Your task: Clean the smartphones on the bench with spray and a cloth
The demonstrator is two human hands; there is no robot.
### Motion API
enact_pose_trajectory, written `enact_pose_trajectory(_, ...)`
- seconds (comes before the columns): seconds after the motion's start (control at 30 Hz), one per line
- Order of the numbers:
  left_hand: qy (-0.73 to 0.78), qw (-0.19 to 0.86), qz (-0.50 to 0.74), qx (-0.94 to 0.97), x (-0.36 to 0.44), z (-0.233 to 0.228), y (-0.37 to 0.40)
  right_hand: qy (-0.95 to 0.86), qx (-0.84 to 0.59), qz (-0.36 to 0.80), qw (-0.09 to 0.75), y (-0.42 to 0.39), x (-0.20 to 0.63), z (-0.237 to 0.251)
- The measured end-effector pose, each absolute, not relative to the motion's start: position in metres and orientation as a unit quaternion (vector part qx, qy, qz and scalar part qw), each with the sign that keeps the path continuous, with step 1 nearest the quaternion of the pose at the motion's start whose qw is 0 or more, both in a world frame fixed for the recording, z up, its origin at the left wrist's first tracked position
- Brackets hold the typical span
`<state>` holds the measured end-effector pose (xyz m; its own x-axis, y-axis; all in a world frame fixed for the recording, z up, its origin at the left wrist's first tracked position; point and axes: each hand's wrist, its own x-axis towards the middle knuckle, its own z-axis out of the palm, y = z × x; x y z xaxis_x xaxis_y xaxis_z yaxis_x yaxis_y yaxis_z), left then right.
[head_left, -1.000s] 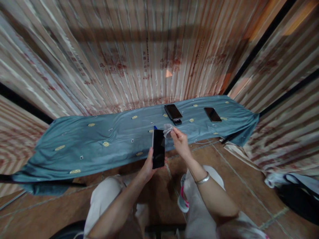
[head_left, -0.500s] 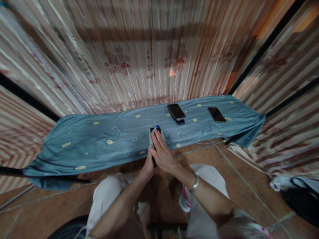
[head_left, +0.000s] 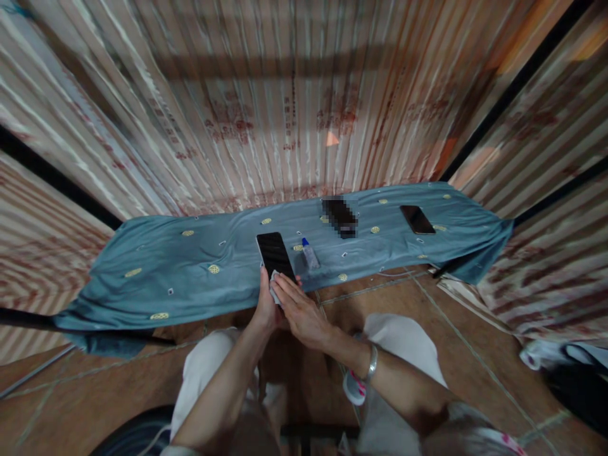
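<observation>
The left hand grips a phone from below; the right hand fingers press a cloth against its lower screen, just left of a small bottle.

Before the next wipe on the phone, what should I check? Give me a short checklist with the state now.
1. Left hand grips the phone at its lower end: ok.
2. Right hand presses the white cloth on the screen's lower edge: ok.
3. Upper screen uncovered: ok.
4. Small blue-capped bottle lies apart from the phone on the blue tablecloth: ok.
5. Screen free of smears: cannot tell.
6. Other phone lies out of the way: ok.
</observation>
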<state>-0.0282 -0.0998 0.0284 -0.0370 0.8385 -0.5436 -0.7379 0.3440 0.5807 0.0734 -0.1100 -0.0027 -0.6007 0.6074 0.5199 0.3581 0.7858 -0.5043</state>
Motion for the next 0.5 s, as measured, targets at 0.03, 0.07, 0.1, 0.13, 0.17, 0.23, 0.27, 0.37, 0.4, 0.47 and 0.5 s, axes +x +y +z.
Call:
enact_pose_trajectory(0.03,0.443,0.689,0.571,0.057,-0.031,0.031,-0.099,-0.881,-0.27,0.175,0.346,-0.112,0.073,-0.003)
enact_pose_trajectory(0.07,0.445,0.685,0.574,0.056,-0.033,0.033,-0.098,-0.886,-0.264,0.171,0.341,-0.114,0.074,-0.004)
enact_pose_trajectory(0.1,0.446,0.681,0.579,0.053,-0.036,0.035,-0.098,-0.89,-0.258,0.167,0.336,-0.116,0.074,-0.004)
enact_pose_trajectory(0.13,0.447,0.675,0.585,0.05,-0.038,0.036,-0.097,-0.895,-0.253,0.161,0.33,-0.117,0.074,-0.005)
enact_pose_trajectory(0.17,0.445,0.67,0.593,0.045,-0.04,0.037,-0.096,-0.9,-0.248,0.154,0.324,-0.118,0.074,-0.005)
enact_pose_trajectory(0.23,0.431,0.666,0.608,0.039,-0.044,0.038,-0.094,-0.909,-0.242,0.137,0.312,-0.119,0.075,-0.006)
enact_pose_trajectory(0.27,0.42,0.666,0.615,0.037,-0.045,0.038,-0.093,-0.912,-0.241,0.126,0.306,-0.119,0.075,-0.006)
enact_pose_trajectory(0.37,0.389,0.672,0.63,0.034,-0.048,0.038,-0.092,-0.915,-0.252,0.094,0.3,-0.115,0.076,-0.007)
enact_pose_trajectory(0.4,0.382,0.672,0.633,0.036,-0.049,0.038,-0.092,-0.913,-0.261,0.087,0.302,-0.113,0.077,-0.007)
enact_pose_trajectory(0.47,0.373,0.671,0.639,0.047,-0.05,0.038,-0.091,-0.905,-0.283,0.083,0.308,-0.109,0.078,-0.007)
enact_pose_trajectory(0.5,0.368,0.669,0.643,0.054,-0.05,0.038,-0.091,-0.9,-0.293,0.083,0.311,-0.106,0.079,-0.007)
